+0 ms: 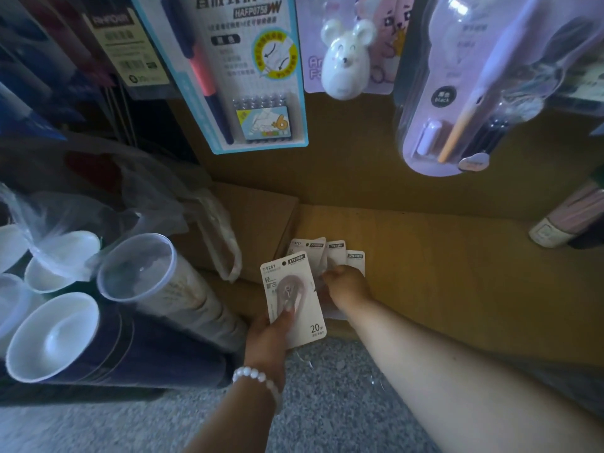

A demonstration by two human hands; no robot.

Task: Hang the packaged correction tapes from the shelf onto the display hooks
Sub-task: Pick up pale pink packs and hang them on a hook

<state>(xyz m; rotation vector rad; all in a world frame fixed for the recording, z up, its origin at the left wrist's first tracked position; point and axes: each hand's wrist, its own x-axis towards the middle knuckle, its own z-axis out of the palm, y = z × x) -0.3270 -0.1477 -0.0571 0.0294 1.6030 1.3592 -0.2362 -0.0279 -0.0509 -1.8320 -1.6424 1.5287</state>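
My left hand (266, 338), a white bead bracelet on its wrist, grips one packaged correction tape (292, 300), a white card with a pinkish tape under a blister and "20m" printed low. My right hand (346, 287) reaches down onto a fanned pile of the same white-carded correction tapes (327, 253) lying on the low brown shelf (441, 256); its fingers curl over the cards, and whether they grip one is hidden. No bare display hook is visible.
Hanging packs crowd the top: a pen refill card (251, 70), a mouse-shaped item (346, 57), a lilac blister pen set (464, 86). Stacked plastic cups in sleeves (137, 269) and a plastic bag lie at left. Grey speckled floor (327, 403) below.
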